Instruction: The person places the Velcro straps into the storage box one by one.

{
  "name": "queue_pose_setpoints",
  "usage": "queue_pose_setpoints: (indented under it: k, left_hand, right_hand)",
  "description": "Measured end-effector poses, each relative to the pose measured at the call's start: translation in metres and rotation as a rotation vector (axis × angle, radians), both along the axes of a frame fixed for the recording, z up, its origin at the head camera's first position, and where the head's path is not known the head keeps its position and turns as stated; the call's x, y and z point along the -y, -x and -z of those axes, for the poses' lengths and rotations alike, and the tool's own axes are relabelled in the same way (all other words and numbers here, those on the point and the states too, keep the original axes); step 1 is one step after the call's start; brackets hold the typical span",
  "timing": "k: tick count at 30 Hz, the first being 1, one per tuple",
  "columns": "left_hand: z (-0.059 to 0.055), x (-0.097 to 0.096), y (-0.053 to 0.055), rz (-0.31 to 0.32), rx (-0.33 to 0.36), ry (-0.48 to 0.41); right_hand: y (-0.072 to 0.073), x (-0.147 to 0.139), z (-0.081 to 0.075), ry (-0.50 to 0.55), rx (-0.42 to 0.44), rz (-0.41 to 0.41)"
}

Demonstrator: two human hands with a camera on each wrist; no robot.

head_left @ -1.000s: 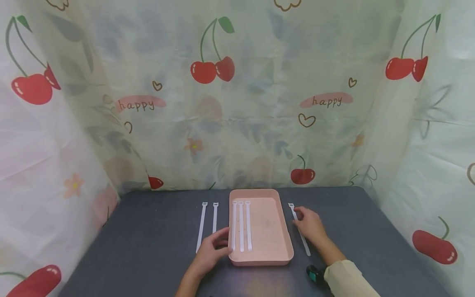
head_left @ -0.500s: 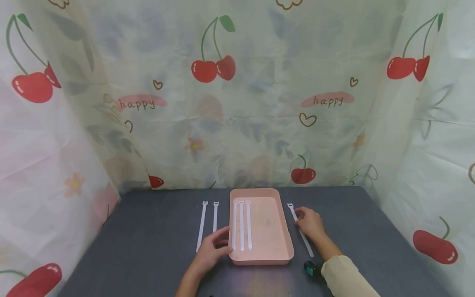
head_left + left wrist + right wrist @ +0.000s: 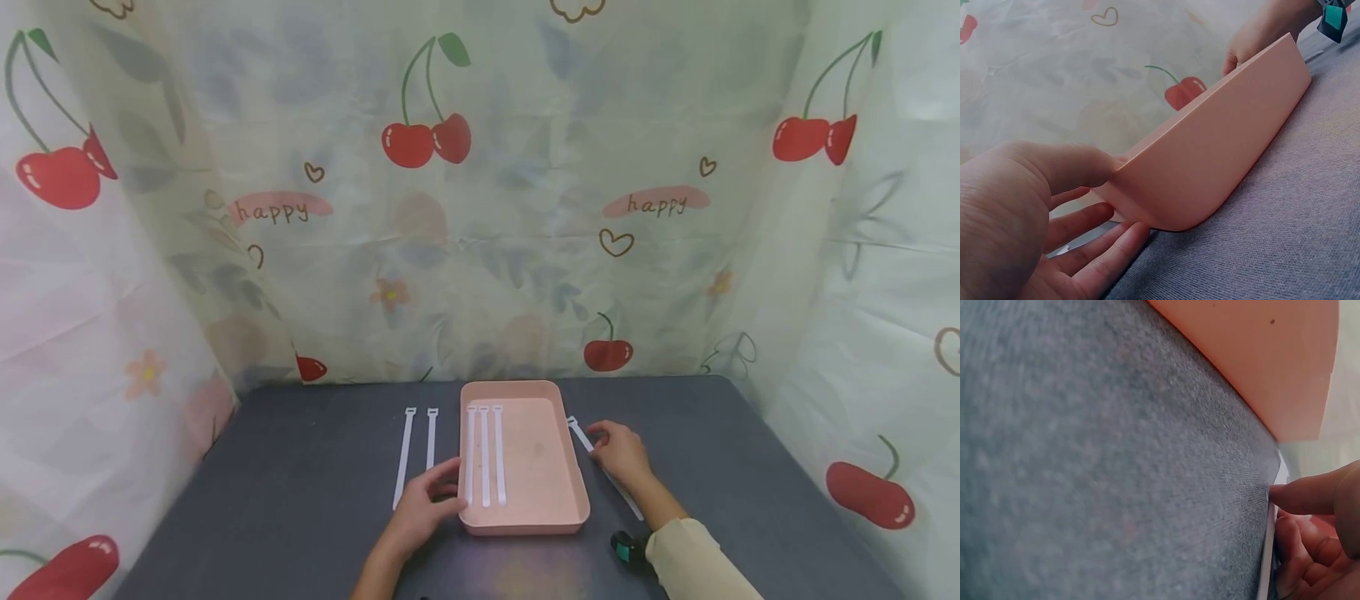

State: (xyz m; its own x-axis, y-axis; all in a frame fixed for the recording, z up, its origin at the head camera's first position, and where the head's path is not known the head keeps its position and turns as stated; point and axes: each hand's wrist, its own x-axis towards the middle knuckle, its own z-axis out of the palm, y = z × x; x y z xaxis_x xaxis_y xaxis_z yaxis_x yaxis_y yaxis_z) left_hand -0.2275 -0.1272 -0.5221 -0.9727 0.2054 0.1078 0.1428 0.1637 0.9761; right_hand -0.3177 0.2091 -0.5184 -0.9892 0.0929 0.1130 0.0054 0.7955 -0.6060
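My left hand (image 3: pixel 423 504) holds the near left corner of a pink tray (image 3: pixel 525 530). In the left wrist view the thumb lies at the rim of the tray (image 3: pixel 1210 144), with fingers against its outer wall. Three white cable ties (image 3: pixel 485 458) lie side by side in the tray's left half. Right of the tray, my right hand (image 3: pixel 622 454) pinches another white cable tie (image 3: pixel 580 433) between thumb and fingers. This tie slants, its slotted head near the tray's right edge; in the right wrist view the tie (image 3: pixel 1266 569) runs close along the tabletop.
Two more white cable ties (image 3: pixel 403 458) lie left of the tray, one partly hidden behind my left hand. A black device with a teal face (image 3: pixel 626 547) is at my right wrist. Cherry-print curtains (image 3: pixel 465 250) enclose the dark cloth-covered table (image 3: pixel 300 483).
The cable tie in my right hand has turned, its head swinging left toward the tray and its tail shifting right. My left hand and the tray have stayed put.
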Motion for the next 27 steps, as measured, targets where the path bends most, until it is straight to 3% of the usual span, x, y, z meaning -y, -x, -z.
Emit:
queue_pose_setpoints:
  k: [9, 13, 19, 22, 27]
  left_hand:
    - [-0.015, -0.001, -0.009, 0.014, 0.002, -0.038]
    - [-0.006, 0.001, -0.004, 0.011, 0.008, -0.028]
    - [0.005, 0.003, 0.002, -0.001, 0.011, -0.013]
    - [0.000, 0.002, 0.000, 0.007, 0.011, -0.026]
    - [-0.009, 0.000, -0.005, 0.009, 0.004, -0.032]
  right_hand:
    - [-0.002, 0.005, -0.001, 0.007, 0.006, -0.002]
    - [-0.001, 0.005, -0.001, 0.000, 0.016, -0.026]
    - [0.004, 0.003, -0.001, 0.009, 0.021, -0.129]
    - [0.006, 0.002, -0.003, 0.070, 0.046, -0.173]
    - [0.008, 0.001, -0.006, 0.274, 0.117, -0.187]
